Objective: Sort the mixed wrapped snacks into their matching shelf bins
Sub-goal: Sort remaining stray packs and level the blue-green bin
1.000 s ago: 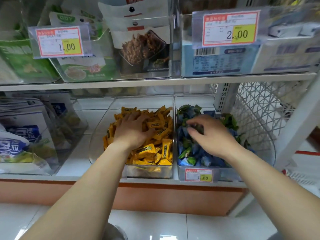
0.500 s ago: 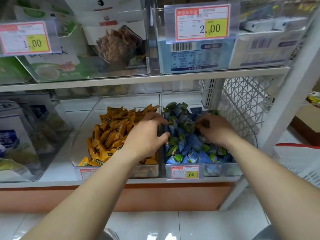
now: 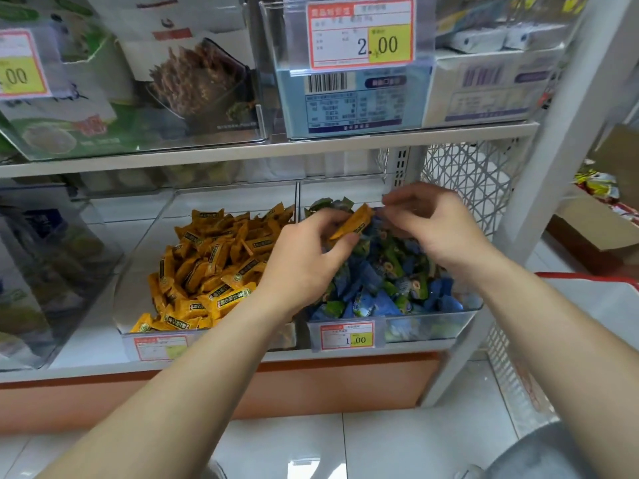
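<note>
item: orange foil-wrapped snack (image 3: 352,221) above the clear bin of blue-green snacks (image 3: 432,326) | left hand (image 3: 311,261): pinches its near end | right hand (image 3: 435,226): fingers curled beside it, hold unclear | handling: probably light, crinkly, slippery; pinch mid-body.

Clear left bin (image 3: 133,299): heaped yellow wrapped snacks (image 3: 207,271). Clear right bin (image 3: 432,328), just beside it at 3 o'clock: heaped blue and green wrapped snacks (image 3: 380,285). One stray yellow snack (image 3: 352,221), tilted, sits above that heap's 11 o'clock part, pinched by the left hand (image 3: 304,261).
</note>
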`<state>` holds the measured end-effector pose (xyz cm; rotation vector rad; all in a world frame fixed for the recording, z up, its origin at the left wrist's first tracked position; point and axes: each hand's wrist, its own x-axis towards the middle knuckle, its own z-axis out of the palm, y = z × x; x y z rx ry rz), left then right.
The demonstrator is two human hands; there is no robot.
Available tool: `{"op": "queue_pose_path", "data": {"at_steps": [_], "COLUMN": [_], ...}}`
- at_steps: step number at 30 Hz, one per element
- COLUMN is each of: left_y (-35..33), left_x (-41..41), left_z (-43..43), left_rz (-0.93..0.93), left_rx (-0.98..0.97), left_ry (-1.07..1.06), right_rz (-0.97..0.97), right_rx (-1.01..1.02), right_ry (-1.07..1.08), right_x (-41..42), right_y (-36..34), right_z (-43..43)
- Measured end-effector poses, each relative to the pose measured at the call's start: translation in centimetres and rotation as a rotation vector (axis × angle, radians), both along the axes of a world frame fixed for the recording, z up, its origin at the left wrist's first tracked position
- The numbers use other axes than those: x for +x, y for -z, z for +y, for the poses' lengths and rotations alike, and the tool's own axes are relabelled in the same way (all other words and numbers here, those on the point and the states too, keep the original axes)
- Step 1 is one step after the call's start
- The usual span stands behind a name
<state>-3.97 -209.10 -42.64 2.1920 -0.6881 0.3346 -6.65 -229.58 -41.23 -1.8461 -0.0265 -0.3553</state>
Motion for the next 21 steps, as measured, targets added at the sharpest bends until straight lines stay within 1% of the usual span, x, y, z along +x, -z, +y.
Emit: {"op": "queue_pose_path", "data": {"at_steps": [2, 3, 6, 7, 10, 12, 14, 18, 21], "left_y": [0.2, 0.3, 0.6, 0.7, 1.1, 1.1, 1.2, 1.3, 1.4], "left_x": [0.3, 0.5, 0.8, 0.9, 1.1, 1.2, 1.2, 1.1, 1.3], "left_z": [0.7, 1.1, 2.0, 2.1, 2.4, 2.5, 2.5, 2.7, 3.0], "left_rz": [-0.037, -0.056, -0.073, -0.055, -0.007, -0.004, 0.0, 0.027, 0.043], "left_rx": [0.148, 0.213, 0.305, 0.307, 0.3, 0.288, 0.274, 0.252, 0.228], "left_ry": [-0.046, -0.068, -0.091, -0.077, -0.035, -0.023, -0.016, 0.005, 0.016], "right_rz": [0.072, 0.152, 0.476, 0.548, 0.622, 0.663, 0.684, 0.627, 0.643], "right_rx": [-0.297, -0.416, -0.753, -0.806, -0.828, -0.88, -0.914, -0.709, -0.737], "right_ry": [0.137, 0.143, 0.05, 0.032, -0.005, -0.045, -0.038, -0.035, -0.126], "right_x": [0.2, 0.4, 0.9, 1.2, 1.8, 2.1, 2.2, 2.4, 2.6], "right_y": [1.0, 1.6, 3.8, 4.3, 5.2, 5.7, 5.8, 5.7, 5.6], "right_z": [-1.8, -2.4, -2.8, -2.6, -1.9, -1.9, -1.8, -1.5, -1.4]}}
